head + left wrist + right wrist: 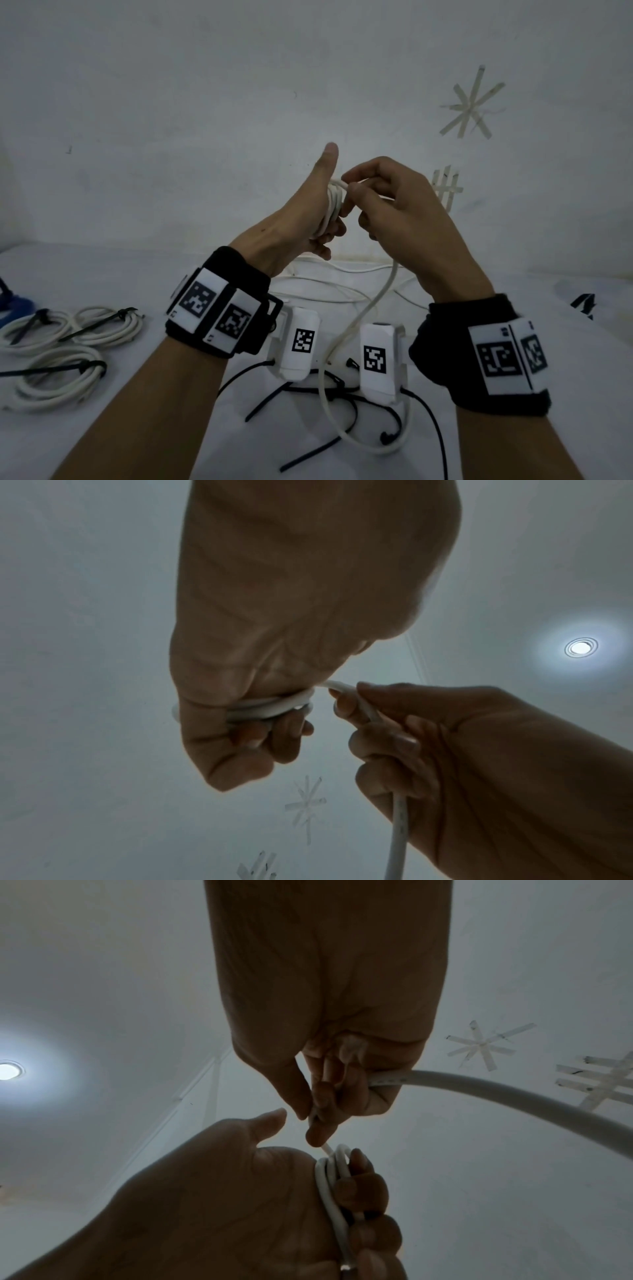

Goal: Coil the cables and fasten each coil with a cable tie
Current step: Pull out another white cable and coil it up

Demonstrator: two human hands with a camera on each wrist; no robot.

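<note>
White cable at frame centre, raised above the table, wound in several loops round the left hand, whose fingers curl onto the loops, thumb up. Right hand just beside, pinching the free run of the cable between thumb and forefinger; the rest hangs down to the table. Left wrist view: loops under the curled fingers. Three finished coils with black cable ties lower left. Loose black ties bottom centre. Tape marks on the wall, upper right.
</note>
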